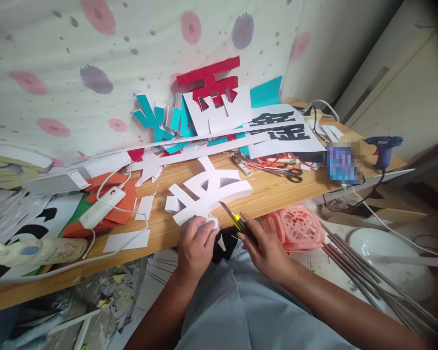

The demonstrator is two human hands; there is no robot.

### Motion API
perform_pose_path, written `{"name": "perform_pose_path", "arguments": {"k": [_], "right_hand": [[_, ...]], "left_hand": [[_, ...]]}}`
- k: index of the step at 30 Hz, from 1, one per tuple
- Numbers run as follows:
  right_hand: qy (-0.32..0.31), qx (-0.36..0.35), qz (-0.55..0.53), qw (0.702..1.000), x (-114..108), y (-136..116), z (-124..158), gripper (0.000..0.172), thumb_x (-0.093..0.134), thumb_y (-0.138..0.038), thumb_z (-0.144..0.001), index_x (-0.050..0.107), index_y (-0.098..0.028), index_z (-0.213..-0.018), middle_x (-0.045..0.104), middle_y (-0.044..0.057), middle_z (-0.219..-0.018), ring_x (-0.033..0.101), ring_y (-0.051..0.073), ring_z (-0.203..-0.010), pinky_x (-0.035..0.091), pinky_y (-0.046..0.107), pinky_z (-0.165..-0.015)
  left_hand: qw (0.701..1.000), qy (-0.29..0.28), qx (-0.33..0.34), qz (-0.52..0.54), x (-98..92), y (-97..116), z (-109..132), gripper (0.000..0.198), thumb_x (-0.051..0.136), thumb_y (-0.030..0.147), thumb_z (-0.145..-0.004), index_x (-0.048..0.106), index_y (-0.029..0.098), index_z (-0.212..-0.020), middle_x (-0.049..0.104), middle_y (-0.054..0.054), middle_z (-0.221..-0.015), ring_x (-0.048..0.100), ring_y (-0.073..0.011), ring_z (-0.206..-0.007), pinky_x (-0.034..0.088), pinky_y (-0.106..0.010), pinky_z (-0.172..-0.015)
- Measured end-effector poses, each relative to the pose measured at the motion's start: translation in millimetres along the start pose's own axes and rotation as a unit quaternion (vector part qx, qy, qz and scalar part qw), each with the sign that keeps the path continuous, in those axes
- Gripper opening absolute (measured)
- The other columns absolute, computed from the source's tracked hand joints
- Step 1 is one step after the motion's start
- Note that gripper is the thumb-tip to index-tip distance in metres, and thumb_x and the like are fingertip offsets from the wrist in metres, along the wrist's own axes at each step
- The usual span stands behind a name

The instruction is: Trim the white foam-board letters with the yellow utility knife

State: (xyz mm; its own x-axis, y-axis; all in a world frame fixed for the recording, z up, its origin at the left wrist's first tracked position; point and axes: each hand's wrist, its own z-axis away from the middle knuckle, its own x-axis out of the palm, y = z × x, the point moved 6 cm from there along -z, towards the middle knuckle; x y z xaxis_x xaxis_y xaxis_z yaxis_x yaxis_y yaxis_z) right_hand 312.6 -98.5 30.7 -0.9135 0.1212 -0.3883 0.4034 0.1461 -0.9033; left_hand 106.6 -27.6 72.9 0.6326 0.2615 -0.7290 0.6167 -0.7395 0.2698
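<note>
A white foam-board character (213,187) with raised sides lies at the front edge of the wooden table. My left hand (197,243) is closed on its near end, fingers curled over a small white part there; exactly what the fingertips pinch is partly hidden. In my right hand (266,243) is a black and yellow utility knife (236,221). Its blade is out and points up and left, just right of the character's near end. A small white scrap (222,243) shows below, between my hands.
Scissors (293,174) and a white strip (219,146) lie behind. A blue glue gun (382,148) stands at right, near a blurred screen (342,163). Left are a corded white device (102,206) and paper pieces (127,240). A pink basket (295,226) sits below the edge.
</note>
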Motion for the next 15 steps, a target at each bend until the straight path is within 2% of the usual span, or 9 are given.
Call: {"name": "perform_pose_path", "arguments": {"k": [3, 5, 7, 10, 13, 15], "right_hand": [[-0.029, 0.102, -0.115, 0.988, -1, 14, 5, 0.064, 0.06, -0.04, -0.113, 0.042, -0.03, -0.174, 0.08, 0.009, -0.123, 0.079, 0.021, -0.079, 0.066, 0.031, -0.062], [-0.045, 0.173, -0.189, 0.966, 1, 22, 11, 0.066, 0.064, -0.047, -0.11, 0.047, -0.031, -0.171, 0.079, 0.009, -0.119, 0.075, 0.018, -0.068, 0.06, 0.027, -0.05], [-0.043, 0.216, -0.239, 0.946, 1, 24, 15, 0.07, 0.071, -0.05, -0.104, 0.05, -0.03, -0.168, 0.078, 0.009, -0.117, 0.075, 0.019, -0.069, 0.058, 0.026, -0.047], [-0.048, 0.25, -0.285, 0.924, 3, 21, 18, 0.073, 0.076, -0.053, -0.099, 0.053, -0.027, -0.163, 0.077, 0.007, -0.107, 0.075, 0.019, -0.068, 0.058, 0.027, -0.049], [-0.07, 0.283, -0.313, 0.904, 11, 18, 18, 0.071, 0.078, -0.056, -0.096, 0.057, -0.023, -0.156, 0.076, 0.005, -0.1, 0.072, 0.019, -0.063, 0.056, 0.027, -0.046], [-0.067, 0.29, -0.325, 0.898, 14, 17, 17, 0.069, 0.08, -0.057, -0.094, 0.061, -0.021, -0.149, 0.075, 0.004, -0.099, 0.07, 0.017, -0.061, 0.054, 0.025, -0.046]], "left_hand": [[1.0, 0.01, 0.028, 0.006, -14.7, -4, -3, 0.031, 0.079, 0.017, -0.099, 0.076, 0.027, -0.128, 0.076, -0.01, -0.121, 0.074, -0.0286, -0.113, 0.06, -0.048, -0.104], [0.999, 0.046, 0.027, -0.006, -28.9, -18, -5, 0.035, 0.079, 0.018, -0.098, 0.075, 0.027, -0.131, 0.078, -0.01, -0.121, 0.074, -0.0296, -0.115, 0.059, -0.05, -0.106], [0.996, 0.083, -0.018, -0.038, -40.7, -45, -8, 0.033, 0.08, 0.024, -0.098, 0.075, 0.025, -0.131, 0.076, -0.012, -0.124, 0.073, -0.0311, -0.117, 0.058, -0.052, -0.108], [0.995, 0.042, -0.066, -0.059, -38.9, -87, -16, 0.034, 0.081, 0.039, -0.098, 0.078, 0.023, -0.127, 0.071, -0.016, -0.137, 0.068, -0.0347, -0.127, 0.054, -0.055, -0.114], [0.991, 0.004, -0.134, -0.031, -29.8, -126, -26, 0.055, 0.082, 0.049, -0.095, 0.071, 0.025, -0.143, 0.061, -0.017, -0.157, 0.058, -0.0378, -0.146, 0.047, -0.058, -0.124], [0.98, -0.007, -0.201, -0.014, -23.7, -149, -36, 0.062, 0.082, 0.049, -0.094, 0.068, 0.023, -0.148, 0.064, -0.018, -0.153, 0.059, -0.0386, -0.144, 0.049, -0.059, -0.123]]}}
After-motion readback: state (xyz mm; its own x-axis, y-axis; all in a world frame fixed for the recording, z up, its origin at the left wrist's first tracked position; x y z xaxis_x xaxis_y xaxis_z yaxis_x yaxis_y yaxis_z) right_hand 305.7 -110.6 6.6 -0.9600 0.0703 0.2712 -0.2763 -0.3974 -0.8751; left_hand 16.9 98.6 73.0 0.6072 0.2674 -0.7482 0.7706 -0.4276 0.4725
